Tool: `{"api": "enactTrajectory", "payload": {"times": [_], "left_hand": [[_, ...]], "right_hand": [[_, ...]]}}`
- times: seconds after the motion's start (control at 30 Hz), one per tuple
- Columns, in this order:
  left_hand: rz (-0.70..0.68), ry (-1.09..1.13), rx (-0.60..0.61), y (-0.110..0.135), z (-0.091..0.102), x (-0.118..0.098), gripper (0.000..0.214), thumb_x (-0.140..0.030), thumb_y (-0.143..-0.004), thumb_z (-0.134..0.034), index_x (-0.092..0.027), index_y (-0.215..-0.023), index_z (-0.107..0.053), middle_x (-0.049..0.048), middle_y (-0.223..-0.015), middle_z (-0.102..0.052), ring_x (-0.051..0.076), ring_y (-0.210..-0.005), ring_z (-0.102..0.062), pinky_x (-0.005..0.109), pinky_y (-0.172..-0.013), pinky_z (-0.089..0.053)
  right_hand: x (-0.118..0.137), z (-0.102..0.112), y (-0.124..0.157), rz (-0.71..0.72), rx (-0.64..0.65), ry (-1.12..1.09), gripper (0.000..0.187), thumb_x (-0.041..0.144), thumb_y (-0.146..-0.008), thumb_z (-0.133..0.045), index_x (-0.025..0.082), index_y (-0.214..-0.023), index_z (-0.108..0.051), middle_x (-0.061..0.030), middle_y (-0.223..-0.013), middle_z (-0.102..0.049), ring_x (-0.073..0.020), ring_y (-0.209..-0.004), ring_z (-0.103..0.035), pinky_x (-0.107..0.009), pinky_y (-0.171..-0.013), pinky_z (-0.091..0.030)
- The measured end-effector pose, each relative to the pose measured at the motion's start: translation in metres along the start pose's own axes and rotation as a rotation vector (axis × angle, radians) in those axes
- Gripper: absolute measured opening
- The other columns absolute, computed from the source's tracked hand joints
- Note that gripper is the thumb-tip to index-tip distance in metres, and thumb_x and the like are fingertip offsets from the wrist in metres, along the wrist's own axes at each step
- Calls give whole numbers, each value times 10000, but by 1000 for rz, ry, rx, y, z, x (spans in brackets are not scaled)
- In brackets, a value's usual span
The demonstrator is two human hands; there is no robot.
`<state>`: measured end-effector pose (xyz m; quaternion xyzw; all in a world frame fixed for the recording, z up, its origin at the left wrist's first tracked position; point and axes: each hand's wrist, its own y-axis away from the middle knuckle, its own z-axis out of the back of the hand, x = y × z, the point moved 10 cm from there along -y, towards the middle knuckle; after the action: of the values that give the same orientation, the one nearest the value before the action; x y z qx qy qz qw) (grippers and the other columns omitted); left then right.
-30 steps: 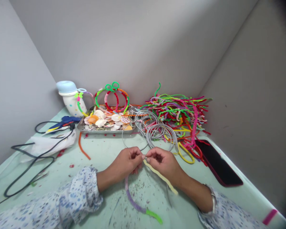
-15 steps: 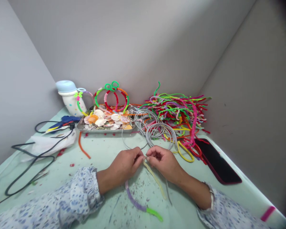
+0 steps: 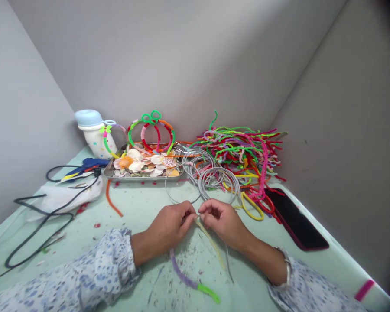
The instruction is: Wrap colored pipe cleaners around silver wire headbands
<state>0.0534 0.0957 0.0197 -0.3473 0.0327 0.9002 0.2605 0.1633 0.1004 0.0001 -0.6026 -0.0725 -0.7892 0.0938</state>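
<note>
My left hand (image 3: 172,223) is closed in a pinch. From beneath it curves a wire wrapped in purple and bright green pipe cleaner (image 3: 185,277), its green end lying on the table. My right hand (image 3: 227,223) pinches close beside it, the fingertips of both nearly touching. A pale yellow pipe cleaner (image 3: 212,242) hangs down toward me from between the fingertips. Bare grey wire (image 3: 229,262) pokes out below my right hand. The spot where wire and yellow pipe cleaner meet is hidden by my fingers.
Coils of grey wire (image 3: 219,184) lie just beyond my hands. Behind are a metal tray (image 3: 139,178) of seashells, finished-looking pipe cleaner hoops (image 3: 173,134), and a pile of pipe cleaners (image 3: 240,147). A phone (image 3: 295,221) lies right; a black cable (image 3: 35,208) and white bottle (image 3: 99,141) are left.
Both hands keep nearly the same pinch at the same place. The whole view has shifted very slightly; nothing was picked up or let go.
</note>
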Motion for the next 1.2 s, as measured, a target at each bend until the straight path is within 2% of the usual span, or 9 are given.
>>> {"api": "enactTrajectory", "payload": {"times": [0.17, 0.33, 0.63, 1.03, 1.2], "left_hand": [[-52, -219, 43, 2, -5, -5, 208, -281, -942, -388, -179, -930, -570, 52, -812, -679, 191, -702, -623, 267, -617, -392], [-75, -394, 56, 2, -11, -6, 253, -279, -965, -329, -162, -957, -554, 71, -816, -681, 220, -698, -644, 285, -589, -390], [-97, -186, -46, 6, 2, -10, 102, -245, -906, -456, -196, -932, -542, 9, -779, -659, 161, -660, -605, 244, -594, -397], [-191, -301, -74, 7, -1, -13, 85, -171, -871, -434, -179, -848, -516, 8, -695, -603, 150, -574, -542, 254, -542, -315], [-89, -65, -131, 2, 6, -7, 103, -232, -894, -455, -189, -859, -542, -2, -710, -603, 143, -618, -534, 239, -576, -348]], "right_hand": [[3, -1, 1, 8, 22, -30, 98, 168, -748, -553, 176, -836, -594, 43, -606, -538, -115, -567, -510, -230, -555, -395], [3, -2, 0, 15, 23, -48, 102, 170, -747, -542, 171, -837, -590, 44, -601, -528, -114, -552, -499, -235, -540, -388], [1, 3, 1, 28, -8, -55, 106, 172, -741, -542, 177, -831, -598, 47, -607, -521, -111, -550, -494, -233, -530, -378], [2, 0, 0, 27, -21, -65, 93, 170, -733, -550, 170, -808, -605, 54, -569, -514, -106, -529, -481, -228, -517, -378], [0, 5, -1, 37, -57, -122, 85, 182, -735, -563, 180, -811, -602, 64, -536, -509, -106, -502, -477, -231, -508, -389]]}}
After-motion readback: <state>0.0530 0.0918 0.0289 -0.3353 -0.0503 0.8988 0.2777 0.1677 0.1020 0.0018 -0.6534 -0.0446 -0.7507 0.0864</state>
